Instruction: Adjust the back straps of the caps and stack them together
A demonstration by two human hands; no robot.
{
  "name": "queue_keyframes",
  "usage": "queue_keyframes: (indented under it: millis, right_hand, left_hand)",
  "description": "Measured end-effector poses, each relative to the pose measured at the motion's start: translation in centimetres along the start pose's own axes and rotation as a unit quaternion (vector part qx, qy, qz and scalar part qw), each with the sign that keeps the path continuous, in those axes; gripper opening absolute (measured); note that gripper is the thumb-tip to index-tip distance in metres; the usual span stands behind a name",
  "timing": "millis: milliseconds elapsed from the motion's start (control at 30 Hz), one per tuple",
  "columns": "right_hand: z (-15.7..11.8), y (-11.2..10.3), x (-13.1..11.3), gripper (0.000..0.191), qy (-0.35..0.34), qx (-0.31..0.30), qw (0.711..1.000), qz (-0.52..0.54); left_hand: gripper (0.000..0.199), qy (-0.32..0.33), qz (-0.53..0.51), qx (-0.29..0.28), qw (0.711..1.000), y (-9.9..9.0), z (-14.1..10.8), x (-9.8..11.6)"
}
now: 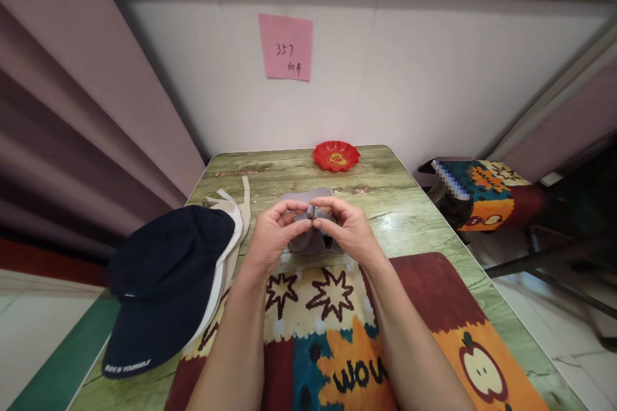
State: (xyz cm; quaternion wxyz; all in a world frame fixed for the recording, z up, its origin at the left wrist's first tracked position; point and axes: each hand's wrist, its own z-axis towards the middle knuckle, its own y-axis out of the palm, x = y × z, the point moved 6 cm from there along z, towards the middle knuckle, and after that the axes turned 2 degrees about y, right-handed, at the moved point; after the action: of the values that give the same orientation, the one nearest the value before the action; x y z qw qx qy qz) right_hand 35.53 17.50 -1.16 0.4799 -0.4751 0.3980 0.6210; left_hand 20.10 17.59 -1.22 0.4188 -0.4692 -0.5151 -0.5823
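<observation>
Honestly, with left hand (270,231) and right hand (351,231) nearly closed, fingertips pinching the strap (313,210) of the grey cap (301,244) just under them, I'd hold it flat to avoid twisting.

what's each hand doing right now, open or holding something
Left hand: closed, pinching the grey cap's strap.
Right hand: closed, pinching the same strap from the other side.

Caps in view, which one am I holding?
The grey cap: your left hand and right hand pinch its strap, while the others, topped by the navy cap, lie stacked to the left.
</observation>
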Motion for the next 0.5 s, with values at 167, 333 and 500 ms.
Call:
queue_keyframes:
  millis: [167, 333, 500]
  right_hand:
    - [0.0, -0.4, -0.2, 0.03, -0.013, 0.043, 0.997, -0.057]
    - [-0.2, -0.3, -1.0, 0.029, -0.043, 0.076, 0.988, -0.128]
    - [-0.3, -0.3, -1.9, 0.018, -0.066, 0.096, 0.979, -0.164]
  left_hand:
    - [0.028, 0.01, -0.014, 0.005, 1.0, 0.3, 0.1, 0.0]
    - [0.029, 0.012, -0.029, 0.026, 0.999, 1.0, 0.0, 0.0]
    - [0.037, 0.007, -0.046, 0.036, 0.998, 1.3, 0.0, 0.0]
